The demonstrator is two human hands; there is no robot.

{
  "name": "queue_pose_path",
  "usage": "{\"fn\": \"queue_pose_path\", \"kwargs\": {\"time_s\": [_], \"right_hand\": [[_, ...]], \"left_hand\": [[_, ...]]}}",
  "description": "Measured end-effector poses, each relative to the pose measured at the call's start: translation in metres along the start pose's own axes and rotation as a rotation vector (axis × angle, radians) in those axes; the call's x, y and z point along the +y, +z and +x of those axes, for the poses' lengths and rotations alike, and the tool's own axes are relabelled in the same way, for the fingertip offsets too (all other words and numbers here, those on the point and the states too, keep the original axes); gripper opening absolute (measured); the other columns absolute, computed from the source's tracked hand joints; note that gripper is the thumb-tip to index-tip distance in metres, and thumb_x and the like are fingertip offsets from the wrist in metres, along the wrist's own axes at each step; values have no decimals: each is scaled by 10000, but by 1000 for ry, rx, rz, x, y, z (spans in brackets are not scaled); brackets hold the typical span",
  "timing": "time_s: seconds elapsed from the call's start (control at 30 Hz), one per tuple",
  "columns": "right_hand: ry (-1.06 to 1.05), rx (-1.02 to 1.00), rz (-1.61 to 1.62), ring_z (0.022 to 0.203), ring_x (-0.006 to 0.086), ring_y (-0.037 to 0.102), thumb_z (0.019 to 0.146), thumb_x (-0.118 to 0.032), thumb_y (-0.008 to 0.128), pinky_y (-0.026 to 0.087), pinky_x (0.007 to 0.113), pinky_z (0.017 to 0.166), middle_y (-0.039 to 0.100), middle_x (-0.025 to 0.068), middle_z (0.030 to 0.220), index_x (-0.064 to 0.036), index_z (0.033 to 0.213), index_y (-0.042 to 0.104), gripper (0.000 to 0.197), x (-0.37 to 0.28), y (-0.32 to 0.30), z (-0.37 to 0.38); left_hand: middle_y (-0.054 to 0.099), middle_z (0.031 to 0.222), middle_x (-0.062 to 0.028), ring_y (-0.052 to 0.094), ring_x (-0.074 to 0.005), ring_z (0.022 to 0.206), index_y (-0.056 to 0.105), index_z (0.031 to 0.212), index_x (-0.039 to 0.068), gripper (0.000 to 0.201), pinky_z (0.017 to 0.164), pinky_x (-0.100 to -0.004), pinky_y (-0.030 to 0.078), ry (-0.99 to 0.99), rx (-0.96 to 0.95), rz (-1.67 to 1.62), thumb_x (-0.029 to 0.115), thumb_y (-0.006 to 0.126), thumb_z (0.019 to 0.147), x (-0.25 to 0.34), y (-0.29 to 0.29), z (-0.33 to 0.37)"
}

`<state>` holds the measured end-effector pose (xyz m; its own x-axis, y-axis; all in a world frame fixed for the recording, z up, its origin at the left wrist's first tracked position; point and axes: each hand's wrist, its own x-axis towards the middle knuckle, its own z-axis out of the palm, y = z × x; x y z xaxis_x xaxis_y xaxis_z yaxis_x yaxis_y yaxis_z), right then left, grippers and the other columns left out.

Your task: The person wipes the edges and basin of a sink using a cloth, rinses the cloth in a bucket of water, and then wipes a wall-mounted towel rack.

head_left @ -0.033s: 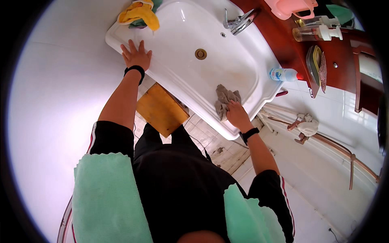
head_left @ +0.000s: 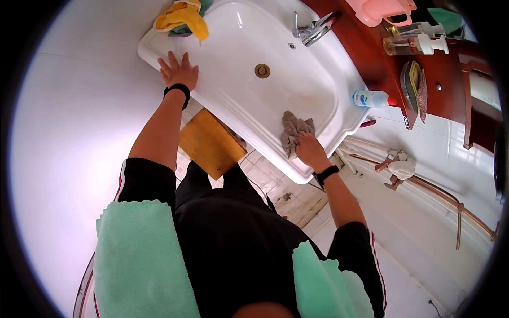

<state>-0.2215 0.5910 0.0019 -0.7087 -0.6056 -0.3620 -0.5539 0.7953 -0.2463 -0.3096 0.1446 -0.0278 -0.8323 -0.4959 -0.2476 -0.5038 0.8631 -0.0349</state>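
My left hand [head_left: 179,73] rests with its fingers spread on the front left rim of a white sink [head_left: 217,69]. Bunched under my right hand [head_left: 312,151] is a grey-brown cloth [head_left: 292,130], pressed against the sink's inner wall near the front right edge. The fingers of that hand curl into the cloth, and the tips are partly hidden by it. A brass-coloured drain [head_left: 262,70] sits in the basin floor. Faint brownish marks show on the basin to the right of the drain.
Yellow and green cloths [head_left: 183,20] lie on the far left corner. A chrome faucet [head_left: 315,29] stands at the back. On the right rim lies a white-blue bottle with a red cap [head_left: 371,98]. A wooden board [head_left: 212,143] is below the sink; pipes [head_left: 435,193] run along the right wall.
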Motion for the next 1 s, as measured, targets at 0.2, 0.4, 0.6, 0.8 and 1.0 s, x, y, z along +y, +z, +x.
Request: {"fn": "queue_pose_path", "kwargs": {"time_s": [0.2,0.4,0.6,0.8,1.0], "right_hand": [[174,-108,944,1184,319,500,940,-225,468,397,363,1008,572,183,1223,-20,1242,529,369,-35,33,89],[48,-326,218,1212,315,471,883,-224,543,340,384,1061,543,144,1266,-75,1233,570,382,50,39,88],[51,112,-392,1206,342,482,817,-200,548,330,446,1055,623,163,1134,-35,979,687,270,124,-35,87],[204,-41,498,1271,376,426,835,-457,551,315,446,1090,459,168,1400,-117,1278,558,558,-6,43,85],[-41,-109,52,1222,337,479,778,-129,627,421,431,1006,516,114,1326,-168,1245,574,471,94,9,109]], "left_hand": [[113,1573,-137,3,-462,1431,458,1391,292,496,1160,-528,111,-195,43,-109,419,507,914,38,-5,-13],[192,1558,-104,44,-446,1431,546,1310,330,432,1158,-524,138,-189,208,-119,351,584,880,38,2,-14],[217,1555,-62,66,-417,1436,575,1270,353,417,1164,-511,144,-194,243,-179,327,615,856,38,3,-12],[239,1548,-58,70,-397,1440,610,1225,347,382,1174,-493,143,-200,252,-219,309,628,845,40,-1,-15],[258,1541,-54,87,-397,1438,624,1201,348,363,1175,-491,142,-217,256,-210,297,642,842,36,-2,-16]]}}
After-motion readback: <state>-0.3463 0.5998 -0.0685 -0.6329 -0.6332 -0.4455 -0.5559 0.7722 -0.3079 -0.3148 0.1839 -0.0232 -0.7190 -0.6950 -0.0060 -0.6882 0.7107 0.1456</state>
